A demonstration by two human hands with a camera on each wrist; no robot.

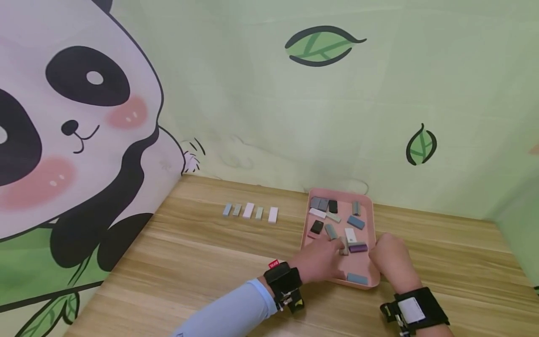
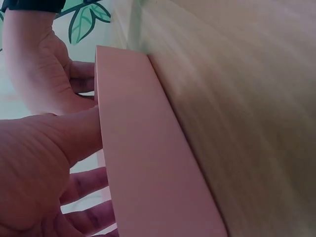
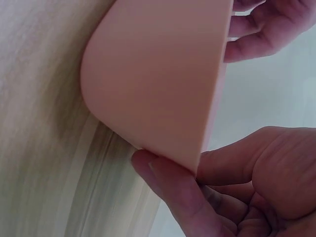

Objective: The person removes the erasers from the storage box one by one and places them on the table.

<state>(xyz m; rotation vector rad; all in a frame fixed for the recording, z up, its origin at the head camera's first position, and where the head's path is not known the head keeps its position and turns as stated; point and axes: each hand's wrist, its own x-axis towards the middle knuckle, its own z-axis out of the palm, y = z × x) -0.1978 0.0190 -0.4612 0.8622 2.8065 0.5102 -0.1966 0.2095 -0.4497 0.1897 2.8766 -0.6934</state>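
A pink tray [image 1: 367, 271] holds several small rectangular blocks in grey, black, white, blue, green and purple. My left hand [image 1: 317, 260] reaches over the tray's near left side, fingers spread among the blocks. Its fingertips are by a small grey-green block [image 1: 345, 246]; whether they touch it is hard to tell. In the left wrist view the tray wall [image 2: 148, 138] hides the fingertips. With my right hand [image 1: 393, 257] I pinch the tray's right wall, thumb and fingers [image 3: 182, 192] on either side of the rim.
Left of the tray, several small blocks stand in a spaced row on the wooden table [image 1: 202, 252], among them a white block [image 1: 248, 210] and a blue block [image 1: 227, 209]. A printed cloth backdrop [image 1: 252, 93] rises behind the table's far edge.
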